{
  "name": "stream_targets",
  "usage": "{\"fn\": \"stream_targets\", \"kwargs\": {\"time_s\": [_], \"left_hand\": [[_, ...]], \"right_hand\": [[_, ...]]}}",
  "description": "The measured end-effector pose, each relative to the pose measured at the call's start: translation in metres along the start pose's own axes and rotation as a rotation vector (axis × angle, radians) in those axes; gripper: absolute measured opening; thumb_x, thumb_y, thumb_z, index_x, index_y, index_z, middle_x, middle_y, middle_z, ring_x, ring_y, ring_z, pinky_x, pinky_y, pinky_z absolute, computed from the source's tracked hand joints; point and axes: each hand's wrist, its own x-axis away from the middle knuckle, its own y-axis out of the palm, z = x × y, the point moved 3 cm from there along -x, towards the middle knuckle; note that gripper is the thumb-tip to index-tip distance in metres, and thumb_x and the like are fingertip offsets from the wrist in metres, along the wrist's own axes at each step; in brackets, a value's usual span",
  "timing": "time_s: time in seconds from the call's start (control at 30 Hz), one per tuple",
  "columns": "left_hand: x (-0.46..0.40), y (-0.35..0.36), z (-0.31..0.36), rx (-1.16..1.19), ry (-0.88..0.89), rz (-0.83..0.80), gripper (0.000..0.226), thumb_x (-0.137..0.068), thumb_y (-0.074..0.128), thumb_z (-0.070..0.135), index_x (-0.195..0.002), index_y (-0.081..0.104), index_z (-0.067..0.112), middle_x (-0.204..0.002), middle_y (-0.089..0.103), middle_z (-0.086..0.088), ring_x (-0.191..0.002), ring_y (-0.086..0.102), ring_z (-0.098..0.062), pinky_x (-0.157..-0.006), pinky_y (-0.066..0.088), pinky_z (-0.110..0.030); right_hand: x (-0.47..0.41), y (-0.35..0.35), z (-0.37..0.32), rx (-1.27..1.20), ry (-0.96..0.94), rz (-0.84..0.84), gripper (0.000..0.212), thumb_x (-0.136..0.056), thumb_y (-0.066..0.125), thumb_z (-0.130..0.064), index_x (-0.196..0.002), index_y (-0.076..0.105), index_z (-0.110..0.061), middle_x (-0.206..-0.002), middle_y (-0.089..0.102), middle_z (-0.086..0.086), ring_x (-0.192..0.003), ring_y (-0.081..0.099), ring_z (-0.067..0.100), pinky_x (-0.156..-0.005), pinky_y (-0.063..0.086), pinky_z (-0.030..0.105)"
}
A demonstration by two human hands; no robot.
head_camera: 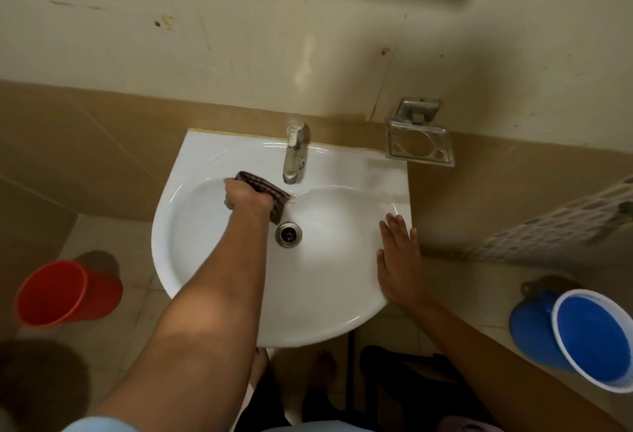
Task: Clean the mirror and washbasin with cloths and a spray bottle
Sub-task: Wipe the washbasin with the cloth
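Inside the bowl of the washbasin (318, 294), against its back-left slope just below the tap (293, 154), the left hand (247, 198) grips a bunched cloth (265, 192), fingers curled down over it so that the knuckles face the camera and the fabric sticks out past them toward the tap and down toward the drain (288, 233). The cloth is dark, brownish-grey, with faint ribbing or stripes, and it is pressed onto the glazed white surface. The right hand (399, 262) lies flat on the basin's right rim, fingers straight and close together, pointing toward the back edge, thumb spread inward over the bowl; it holds nothing.

The washbasin is glossy white ceramic, straight along its back edge at the wall and rounded at the front. The drain is a round metal ring with a crossbar, just right of the cloth's lower end. The tap is dull, scuffed metal with a single lever, mounted at the middle of the back edge and reaching out over the bowl. By the basin's back-right corner a metal soap dish (418, 144) hangs from the wall; it is rectangular with round cut-outs.

On the tiled floor, an orange plastic bucket (65, 293) stands left of the basin, and a blue bucket (589, 339) with a white rim stands to the right.
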Motion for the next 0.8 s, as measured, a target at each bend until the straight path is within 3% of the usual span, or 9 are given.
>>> {"fn": "stream_targets", "kwargs": {"time_s": [0.2,0.27,0.33,0.43,0.53,0.6,0.7,0.8], "left_hand": [[-0.025,-0.003,0.018,-0.168,0.139,0.027,0.074,-0.087,0.043,0.060,-0.149,0.032,0.020,-0.148,0.040,0.000,-0.131,0.045,-0.026,-0.111,0.035,-0.051],[-0.060,-0.010,-0.001,-0.337,0.178,0.013,0.092,-0.070,0.044,0.077,-0.149,0.027,0.035,-0.157,0.030,0.005,-0.137,0.039,-0.022,-0.112,0.033,-0.051],[-0.097,-0.023,-0.031,-0.495,0.155,-0.027,0.103,-0.060,0.038,0.082,-0.151,0.022,0.035,-0.160,0.027,0.001,-0.141,0.034,-0.026,-0.113,0.031,-0.054],[-0.023,-0.036,-0.056,-0.888,0.151,-0.164,0.092,-0.077,0.034,0.074,-0.154,0.014,0.028,-0.161,0.023,-0.006,-0.145,0.029,-0.029,-0.115,0.030,-0.053],[0.026,-0.049,-0.076,-1.225,0.337,-0.363,0.074,-0.101,0.039,0.039,-0.155,-0.004,0.012,-0.163,0.005,-0.016,-0.149,0.012,-0.034,-0.121,0.015,-0.047],[0.026,-0.065,-0.094,-1.477,0.394,-0.470,0.070,-0.103,0.041,0.023,-0.153,-0.003,0.002,-0.162,-0.004,-0.020,-0.150,0.001,-0.034,-0.121,0.005,-0.039],[0.024,-0.081,-0.109,-1.847,0.536,-0.619,0.067,-0.103,0.040,0.023,-0.154,0.001,0.003,-0.162,-0.005,-0.020,-0.150,-0.001,-0.035,-0.119,0.006,-0.042],[0.033,-0.079,-0.108,-2.012,0.589,-0.774,0.068,-0.102,0.041,0.025,-0.155,0.002,0.007,-0.163,-0.004,-0.017,-0.151,-0.003,-0.032,-0.120,-0.001,-0.039]], "right_hand": [[0.001,-0.002,0.000,-0.006,0.004,-0.003,0.061,-0.094,0.017,-0.029,-0.148,0.033,-0.005,-0.160,0.021,0.012,-0.150,0.011,0.024,-0.121,0.011,0.049],[0.002,-0.003,-0.001,-0.002,0.001,-0.003,0.061,-0.094,0.018,-0.028,-0.148,0.033,-0.005,-0.159,0.022,0.012,-0.149,0.011,0.025,-0.121,0.010,0.048],[0.002,-0.006,-0.002,0.002,-0.004,0.003,0.057,-0.095,0.023,-0.025,-0.147,0.036,-0.003,-0.158,0.025,0.015,-0.149,0.015,0.028,-0.119,0.011,0.048],[0.002,-0.006,-0.003,0.012,-0.011,-0.001,0.056,-0.095,0.026,-0.023,-0.146,0.036,-0.003,-0.157,0.026,0.016,-0.148,0.017,0.030,-0.119,0.009,0.048],[0.002,-0.003,0.000,0.025,-0.013,-0.012,0.059,-0.094,0.020,-0.027,-0.148,0.032,-0.005,-0.159,0.023,0.015,-0.149,0.012,0.027,-0.119,0.004,0.045],[0.002,-0.002,0.000,0.017,-0.011,-0.015,0.058,-0.095,0.024,-0.026,-0.149,0.031,-0.005,-0.159,0.022,0.014,-0.149,0.010,0.026,-0.119,0.002,0.045],[0.002,-0.002,0.000,0.013,-0.015,-0.008,0.062,-0.094,0.018,-0.030,-0.148,0.032,-0.005,-0.159,0.022,0.014,-0.149,0.011,0.026,-0.120,0.005,0.046],[0.001,-0.002,-0.001,0.021,-0.018,-0.004,0.065,-0.092,0.015,-0.032,-0.147,0.034,-0.004,-0.159,0.023,0.015,-0.149,0.012,0.027,-0.120,0.007,0.048]]}}
